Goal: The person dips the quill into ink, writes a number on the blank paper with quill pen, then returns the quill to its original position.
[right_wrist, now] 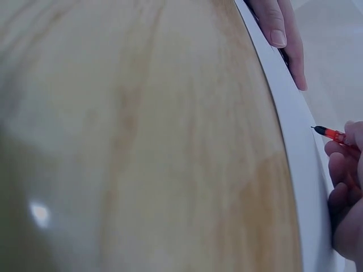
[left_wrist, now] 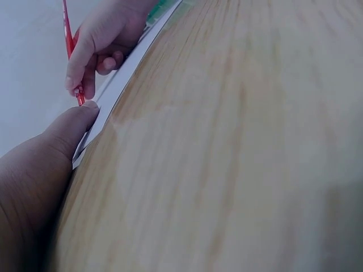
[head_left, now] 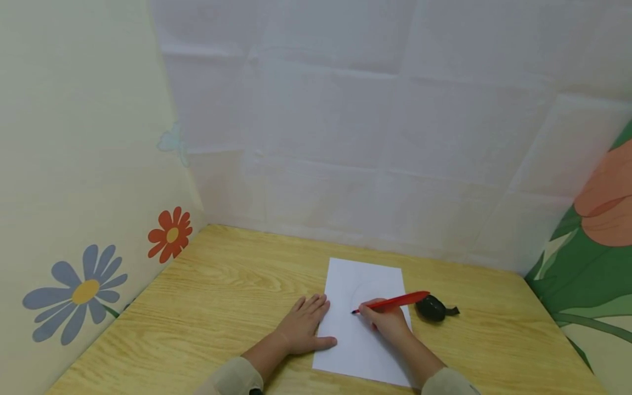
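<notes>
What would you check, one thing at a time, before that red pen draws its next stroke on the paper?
1. Sheet of paper lies flat on the wooden table: ok.
2. Left hand rests flat at the sheet's left edge, steadying it: ok.
3. Right hand grips the red pen firmly: ok.
4. Pen tip touches the paper: cannot tell; it sits very close to it in the right wrist view.
5. Small black object lies on the table just right of the sheet, off the paper: ok.
6. Bare paper ahead of the tip: ok, only a faint curved line shows.
</notes>
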Motion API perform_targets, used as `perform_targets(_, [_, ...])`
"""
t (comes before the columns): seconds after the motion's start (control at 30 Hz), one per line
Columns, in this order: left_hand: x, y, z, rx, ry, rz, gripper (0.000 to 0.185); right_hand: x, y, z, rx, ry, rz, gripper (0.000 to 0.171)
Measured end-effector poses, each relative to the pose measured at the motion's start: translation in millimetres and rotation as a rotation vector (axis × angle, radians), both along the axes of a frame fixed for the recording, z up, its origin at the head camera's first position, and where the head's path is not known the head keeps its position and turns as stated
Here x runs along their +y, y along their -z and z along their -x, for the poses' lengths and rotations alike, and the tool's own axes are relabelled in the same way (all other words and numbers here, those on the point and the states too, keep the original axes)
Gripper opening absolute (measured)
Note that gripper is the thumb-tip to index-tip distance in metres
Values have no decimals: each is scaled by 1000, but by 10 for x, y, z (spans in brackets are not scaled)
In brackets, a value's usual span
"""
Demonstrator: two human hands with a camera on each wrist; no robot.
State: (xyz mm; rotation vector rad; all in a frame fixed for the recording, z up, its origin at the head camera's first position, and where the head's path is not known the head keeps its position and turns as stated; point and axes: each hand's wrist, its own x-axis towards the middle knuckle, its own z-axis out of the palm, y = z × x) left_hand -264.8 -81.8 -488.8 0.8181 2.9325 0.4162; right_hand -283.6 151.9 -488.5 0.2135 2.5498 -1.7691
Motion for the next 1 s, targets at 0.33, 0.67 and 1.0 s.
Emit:
perform_targets(0.33, [5, 2, 13, -6, 0, 2, 91, 26, 1, -14, -26, -14, -14, 24])
perform_targets(0.67, [0, 47, 42, -2, 4, 0, 91, 41, 3, -52, -4, -36, -33, 23])
perform_targets(1.0, [-2, 88, 70, 6, -4, 9, 92, 59, 7, -81, 0, -43, -16, 24])
